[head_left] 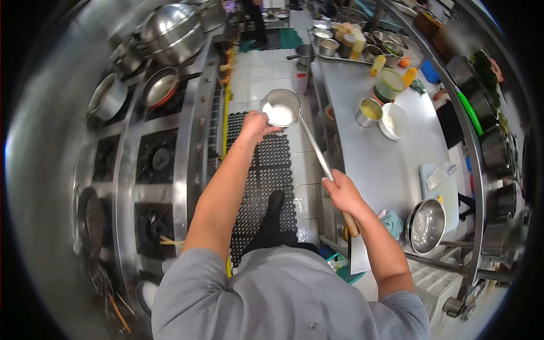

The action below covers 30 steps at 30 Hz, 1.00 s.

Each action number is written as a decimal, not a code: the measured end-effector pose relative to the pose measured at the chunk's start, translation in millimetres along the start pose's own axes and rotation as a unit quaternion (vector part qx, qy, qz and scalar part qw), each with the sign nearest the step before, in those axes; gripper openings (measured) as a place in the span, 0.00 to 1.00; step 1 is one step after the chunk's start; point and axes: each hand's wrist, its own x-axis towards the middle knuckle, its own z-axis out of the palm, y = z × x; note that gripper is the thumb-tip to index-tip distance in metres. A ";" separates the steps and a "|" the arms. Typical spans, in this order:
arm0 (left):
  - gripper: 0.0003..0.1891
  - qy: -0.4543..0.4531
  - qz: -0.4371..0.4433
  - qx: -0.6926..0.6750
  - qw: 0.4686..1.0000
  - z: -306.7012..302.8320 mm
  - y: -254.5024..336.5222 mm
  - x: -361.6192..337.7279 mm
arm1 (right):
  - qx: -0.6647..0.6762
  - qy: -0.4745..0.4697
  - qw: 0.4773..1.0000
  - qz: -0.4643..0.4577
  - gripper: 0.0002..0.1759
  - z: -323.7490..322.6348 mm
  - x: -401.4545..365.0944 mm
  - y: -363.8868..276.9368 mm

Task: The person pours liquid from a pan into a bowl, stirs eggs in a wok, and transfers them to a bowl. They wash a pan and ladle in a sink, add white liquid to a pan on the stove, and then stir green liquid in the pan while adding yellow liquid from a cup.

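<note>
Out in front of me, over the aisle, a round metal bowl [290, 99] has something white in its bottom. My left hand [258, 126] grips the bowl's near left side, thumb at the rim and fingers underneath. My right hand [343, 194] is wrapped round a long metal handle [317, 150] with a wooden end. This ladle-like tool runs up to the bowl's right rim, and I cannot tell whether its head is inside or is the bowl itself.
Left stands a stove [160, 160] with a frying pan [161, 88] and pots. On the right, a steel counter [374, 164] carries a white bowl [392, 122], a metal cup [369, 112], squeeze bottles, a cutting board [447, 195] and metal bowls [426, 226]. A black mat [266, 164] covers the floor. Another person's leg [256, 22] shows far ahead.
</note>
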 end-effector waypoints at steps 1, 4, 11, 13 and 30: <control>0.17 0.013 0.010 -0.011 1.000 -14.4 -2.6 -20.6 | -0.062 0.023 0.997 -0.043 0.18 0.4 -16.0 -13.9; 0.16 0.015 0.031 -0.055 0.998 -58.7 -6.8 -78.6 | -0.108 -0.004 0.993 -0.040 0.17 2.1 -48.6 -52.7; 0.18 0.124 0.099 -0.139 0.978 -109.8 -8.6 -202.7 | -0.237 -0.026 0.963 -0.126 0.16 36.4 -84.4 -99.3; 0.16 0.151 0.121 -0.164 0.967 -125.5 -13.1 -221.7 | -0.261 -0.036 0.954 -0.142 0.16 53.5 -91.1 -108.3; 0.16 0.314 0.149 -0.254 0.902 -285.4 -66.5 -322.8 | 0.113 -0.411 0.889 0.165 0.11 182.8 -110.0 -204.8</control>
